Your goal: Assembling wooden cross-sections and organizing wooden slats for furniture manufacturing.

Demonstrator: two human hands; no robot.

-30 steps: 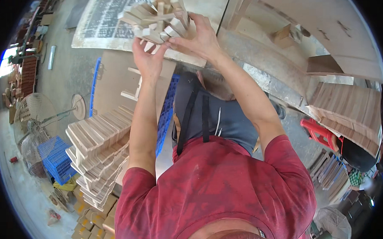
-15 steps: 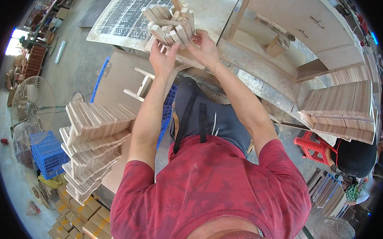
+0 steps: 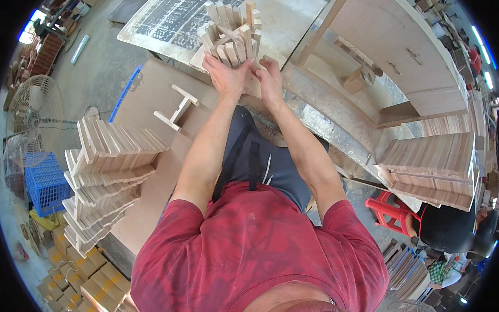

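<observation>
A cluster of short pale wooden sticks stands on end at the near edge of the worktable, several of them leaning at different angles. My left hand reaches round the near side of the cluster, with thumb and fingers spread across the nearest sticks and pressing on them. At the near right corner of the cluster, my right hand has its fingers bent and drawn together close to the left thumb. What lies between those right fingers is too small to make out.
An H-shaped wooden frame lies on the brown board to my left, near tall stacks of wooden frames. A wooden cabinet and stacked slats stand to the right, above a red stool. A fan stands far left.
My right hand has drawn in its fingers and come down slightly from the sticks' right side. My left hand has shifted a little right along the near side. The whole view has also shifted.
</observation>
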